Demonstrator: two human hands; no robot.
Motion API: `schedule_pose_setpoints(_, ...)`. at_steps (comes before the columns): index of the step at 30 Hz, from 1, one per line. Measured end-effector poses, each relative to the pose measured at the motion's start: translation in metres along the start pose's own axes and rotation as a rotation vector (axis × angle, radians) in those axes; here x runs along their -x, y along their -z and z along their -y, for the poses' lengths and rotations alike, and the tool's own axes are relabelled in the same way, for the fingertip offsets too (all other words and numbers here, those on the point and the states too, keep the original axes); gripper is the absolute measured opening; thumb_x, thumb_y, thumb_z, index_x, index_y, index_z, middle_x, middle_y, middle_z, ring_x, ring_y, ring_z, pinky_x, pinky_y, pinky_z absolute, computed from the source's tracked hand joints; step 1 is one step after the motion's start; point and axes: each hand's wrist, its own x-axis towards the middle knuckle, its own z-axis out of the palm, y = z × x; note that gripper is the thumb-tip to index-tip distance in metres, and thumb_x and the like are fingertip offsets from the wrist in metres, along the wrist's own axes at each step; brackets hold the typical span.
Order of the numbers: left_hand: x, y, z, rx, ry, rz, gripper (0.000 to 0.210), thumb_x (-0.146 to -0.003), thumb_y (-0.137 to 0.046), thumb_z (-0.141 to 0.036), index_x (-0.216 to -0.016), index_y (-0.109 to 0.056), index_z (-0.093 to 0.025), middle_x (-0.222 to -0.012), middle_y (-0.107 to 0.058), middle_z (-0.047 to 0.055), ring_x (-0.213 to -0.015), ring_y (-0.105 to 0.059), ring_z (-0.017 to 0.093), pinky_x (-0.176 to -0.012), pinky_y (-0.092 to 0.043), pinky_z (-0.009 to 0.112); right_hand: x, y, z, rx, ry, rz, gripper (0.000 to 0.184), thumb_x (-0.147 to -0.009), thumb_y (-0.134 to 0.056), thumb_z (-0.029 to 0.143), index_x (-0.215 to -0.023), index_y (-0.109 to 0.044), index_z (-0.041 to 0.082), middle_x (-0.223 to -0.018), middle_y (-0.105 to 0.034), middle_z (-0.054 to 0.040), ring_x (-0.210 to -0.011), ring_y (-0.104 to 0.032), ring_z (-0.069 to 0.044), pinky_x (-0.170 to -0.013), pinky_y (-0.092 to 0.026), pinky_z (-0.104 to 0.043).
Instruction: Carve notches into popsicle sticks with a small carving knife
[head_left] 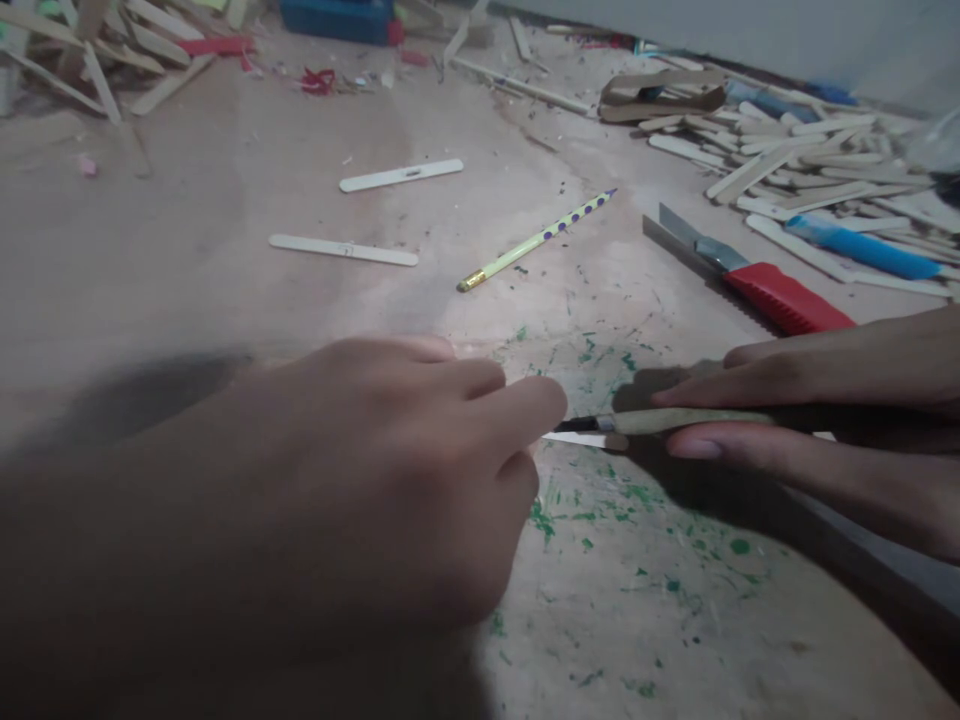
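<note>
Tool: slim, pale-handled tool with a dark end, low over the pale, green-specked tabletop, lying between my two hands.
White strip: one narrow, flat white strip just under the dark end, its left part hidden; I cannot tell whether tool and strip touch.
Right hand: my right hand is closed narrowly on the handle, thumb on the near side, fingers on the far side.
Left hand: my left hand is curled at the dark end; its fingertips are hidden, so I cannot tell what they hold.
Handling: I judge it best to pin the strip flat, set fingertips clear of the tool's path and work lightly.
Loose sticks: two flat, round-ended pale wooden sticks, apart.
Pencil: one yellow-green pencil with purple dots.
Cutter: one red-handled, steel-bladed cutter.
Heaps: two, a far-left heap of wooden sticks and a far-right heap of wooden sticks; overlap prevents my counting.
</note>
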Motion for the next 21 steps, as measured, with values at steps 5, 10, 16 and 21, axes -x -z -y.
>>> schedule_pose_setpoints(5, 0.0017, -0.0011, -0.0006, 0.030, 0.007, -0.008, 0.024, -0.107, -0.071, -0.010, -0.090, -0.081, -0.024, -0.092, -0.058, 0.002, -0.077, -0.054, 0.023, -0.067, -0.043, 0.048, -0.0011, 0.0009, -0.0011, 0.018, 0.000, 0.003, 0.026, -0.124, -0.084, 0.072, -0.128, -0.103, 0.055, -0.116, -0.102, 0.0055, -0.083, -0.097, -0.023, -0.065, -0.077, -0.027)
schedule_pose_setpoints(10, 0.0007, 0.0012, 0.0002, 0.040, -0.005, 0.006, 0.024, -0.111, -0.070, -0.015, -0.093, -0.084, -0.023, -0.094, -0.066, 0.005, -0.078, -0.054, 0.024, -0.068, -0.045, 0.048, -0.0001, 0.0029, -0.0035, 0.048, -0.007, 0.004, 0.026, -0.124, -0.083, 0.071, -0.131, -0.102, 0.053, -0.115, -0.102, 0.0060, -0.083, -0.096, -0.020, -0.059, -0.071, -0.023)
schedule_pose_setpoints(16, 0.0006, 0.0004, 0.0001, 0.011, 0.010, 0.006, 0.031, -0.115, -0.064, -0.015, -0.092, -0.081, -0.024, -0.094, -0.061, 0.002, -0.078, -0.053, 0.022, -0.067, -0.041, 0.044, 0.0000, 0.0002, -0.0035, 0.036, 0.030, 0.005, 0.029, -0.125, -0.083, 0.071, -0.131, -0.103, 0.052, -0.124, -0.103, 0.0037, -0.086, -0.098, -0.022, -0.065, -0.076, -0.025)
schedule_pose_setpoints(21, 0.0020, 0.0008, 0.0008, 0.026, -0.005, 0.004, 0.030, -0.113, -0.063, -0.013, -0.092, -0.082, -0.023, -0.093, -0.061, 0.003, -0.076, -0.054, 0.023, -0.066, -0.042, 0.045, -0.0029, -0.0001, 0.0005, -0.037, 0.002, 0.017, 0.028, -0.123, -0.086, 0.072, -0.128, -0.104, 0.051, -0.123, -0.102, 0.0035, -0.088, -0.100, -0.024, -0.062, -0.076, -0.023)
